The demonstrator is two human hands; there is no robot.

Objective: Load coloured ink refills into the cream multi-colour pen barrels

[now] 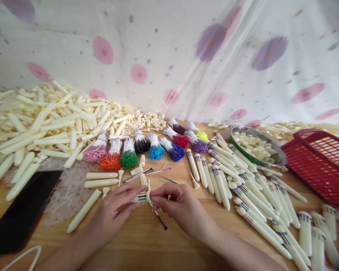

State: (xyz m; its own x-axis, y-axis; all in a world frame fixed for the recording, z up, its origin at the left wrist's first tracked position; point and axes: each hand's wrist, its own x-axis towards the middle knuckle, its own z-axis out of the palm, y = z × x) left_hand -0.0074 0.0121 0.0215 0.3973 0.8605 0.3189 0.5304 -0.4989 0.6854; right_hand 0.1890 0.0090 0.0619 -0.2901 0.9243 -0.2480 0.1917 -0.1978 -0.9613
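Between my hands, above the front of the table, is the slotted end of a cream multicolour pen (141, 197) with coloured sliders showing. My left hand (117, 205) is closed around its body, which the fingers mostly hide. With thumb and forefinger, my right hand (176, 205) pinches a small cream end piece (148, 195) at the pen's end. Just below the fingers, a thin refill with a blue tip (165, 227) slants down toward the table. Behind the hands lie a few loose refills (138, 175), slotted cream parts (137, 171) and tweezers (168, 180).
Bundled refills (129, 154) in many colours stand mid-table. Cream barrels (45, 120) are heaped at left, near a black phone (19, 210) and clear plastic pieces (70, 192). Pens with sliders (254, 195), a bowl (279, 160) of cream parts and a red basket (319, 162) occupy the right.
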